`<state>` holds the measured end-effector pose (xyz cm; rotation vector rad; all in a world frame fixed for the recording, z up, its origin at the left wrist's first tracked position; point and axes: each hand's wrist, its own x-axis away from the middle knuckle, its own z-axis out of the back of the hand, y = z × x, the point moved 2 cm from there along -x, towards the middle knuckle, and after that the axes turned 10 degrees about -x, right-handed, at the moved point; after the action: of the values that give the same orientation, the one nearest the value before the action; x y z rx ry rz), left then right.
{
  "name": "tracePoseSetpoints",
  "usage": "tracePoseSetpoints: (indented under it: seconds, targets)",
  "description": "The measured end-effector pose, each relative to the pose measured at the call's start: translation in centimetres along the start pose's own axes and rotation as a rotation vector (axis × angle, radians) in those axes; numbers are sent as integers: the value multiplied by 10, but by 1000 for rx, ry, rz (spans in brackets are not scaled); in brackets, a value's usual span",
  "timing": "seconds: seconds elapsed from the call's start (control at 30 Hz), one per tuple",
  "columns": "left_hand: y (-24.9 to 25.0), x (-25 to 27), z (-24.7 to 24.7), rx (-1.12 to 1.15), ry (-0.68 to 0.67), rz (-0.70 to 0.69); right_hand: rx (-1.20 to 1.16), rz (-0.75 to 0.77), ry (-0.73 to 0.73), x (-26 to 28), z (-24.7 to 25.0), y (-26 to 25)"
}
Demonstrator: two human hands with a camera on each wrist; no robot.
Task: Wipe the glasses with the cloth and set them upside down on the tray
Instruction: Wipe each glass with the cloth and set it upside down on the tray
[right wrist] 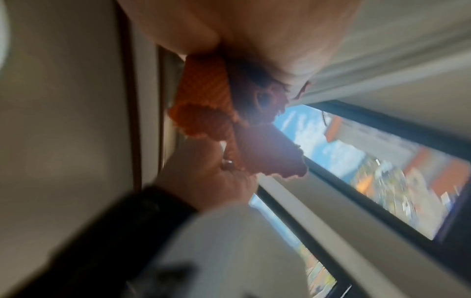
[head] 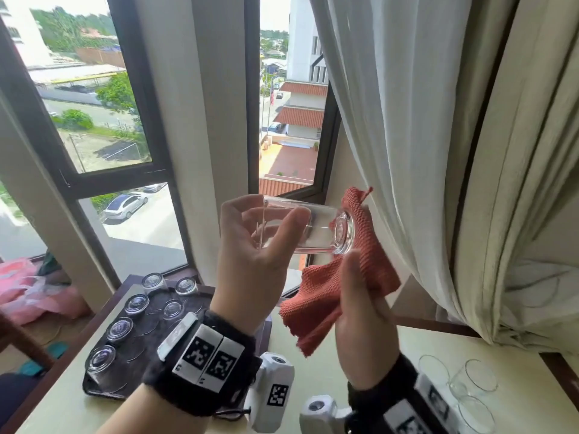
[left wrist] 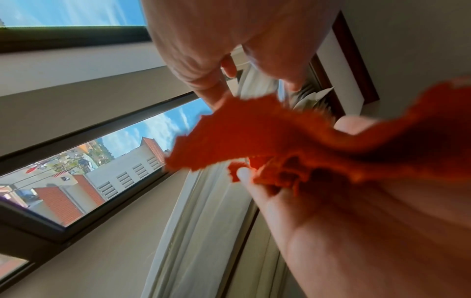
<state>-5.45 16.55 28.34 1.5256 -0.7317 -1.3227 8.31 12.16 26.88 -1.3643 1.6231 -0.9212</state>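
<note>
Cream table (head: 470, 355) nearest, with three upright glasses (head: 470, 383) standing close together at its right edge. Dark tray (head: 94, 391) on its left side, carrying six upturned glasses (head: 120, 328) in two rows, bases up.

Above the table, both hands raised in mid-air. Left hand (head: 257, 245) curled round the held glass (head: 316, 227), thumb and fingers gripping the rim end. Lying on its side, thick base pointing right. Right hand (head: 360, 324) closed on the red cloth (head: 329, 292), thumb up just beside the base. Bunched in the palm, draped behind and below the base end, one corner sticking up. Blurred in both wrist views; same red folds visible there, pinched in the right fingers.

Beyond the hands, pale curtain (head: 438, 151) hanging at right. Farthest, dark-framed window (head: 94, 89) looking out on parked cars, trees and red-tiled roofs.
</note>
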Motion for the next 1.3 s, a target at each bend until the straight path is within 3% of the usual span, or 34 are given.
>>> tracePoseSetpoints:
  seconds: [0.13,0.2,0.27,0.4,0.47,0.57,0.67,0.87,1.07,1.3]
  targets:
    - [-1,6,-3,53,7,27,398,479,-170,-11,-3,-5]
    - [-2,11,-5,41,-12,10,441,534,-160,-29,7,-18]
    - [-2,16,-9,27,-49,3,317,425,-72,-37,11,-33]
    - [-3,18,-15,132,-48,29,-124,-74,95,-25,20,-16]
    - [-8,17,-19,147,-48,52,-234,-180,168,-11,22,1]
    - [-17,20,-28,41,-101,74,-221,-176,278,-6,31,13]
    - [-28,25,-34,-53,-223,126,-80,-72,295,-12,43,2]
    - [-41,41,-45,-292,-474,177,413,127,69,-28,59,-22]
    - [-64,56,-57,30,-630,444,684,95,13,-32,73,-18]
    - [-60,67,-57,399,-597,725,789,-16,-32,-25,90,-6]
